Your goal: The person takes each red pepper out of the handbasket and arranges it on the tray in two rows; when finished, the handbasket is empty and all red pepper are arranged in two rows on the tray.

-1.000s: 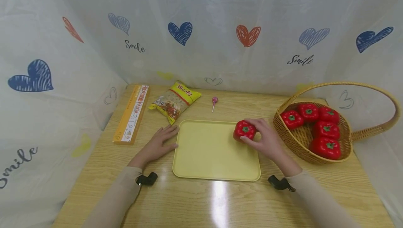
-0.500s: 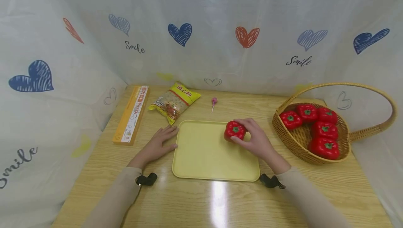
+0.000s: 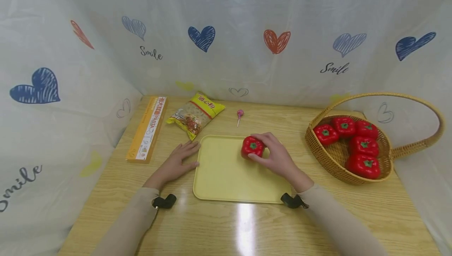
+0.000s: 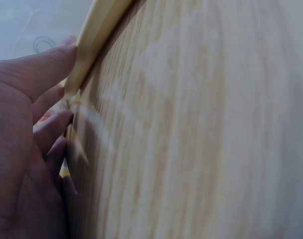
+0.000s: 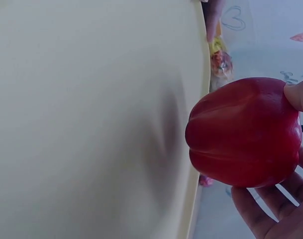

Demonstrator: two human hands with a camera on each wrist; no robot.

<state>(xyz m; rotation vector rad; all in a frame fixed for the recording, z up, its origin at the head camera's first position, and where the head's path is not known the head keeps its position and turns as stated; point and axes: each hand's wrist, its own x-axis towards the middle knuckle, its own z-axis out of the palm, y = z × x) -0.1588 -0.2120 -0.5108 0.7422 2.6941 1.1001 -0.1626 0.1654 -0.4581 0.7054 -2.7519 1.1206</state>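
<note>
Apparently we are at the placing step: our right hand [image 3: 276, 160] pinches a red pepper [image 3: 248, 152] between thumb and fingers and holds it over the tray [image 3: 219, 179], near the far edge and slightly to the right of its middle. The pepper has its stem upward, and our right wrist view shows a soft shadow on the tray, with the pepper seemingly apart from the surface, so we judge it not yet set down. Our left hand [image 3: 177, 162] lies on the desk [image 3: 208, 228] with fingers spread, gripping nothing; its tips meet the tray's left edge toward the far left corner, perhaps to steady it. Five more peppers [image 3: 363, 165] sit in the basket [image 3: 323, 157] by the desk's right edge. Near the desk's left edge we see an orange box [image 3: 147, 128]; a yellow bag [image 3: 197, 114] lies just beyond the tray's far left corner, and a lollipop [image 3: 240, 113] lies between the tray's far edge and the desk's far edge; these seem to play no part in this step. Next, we would say, the move calls for lowering the pepper straight until its base rests flat, then loosening thumb and fingers evenly, since its glossy, rounded sides could roll if we let go early.
</note>
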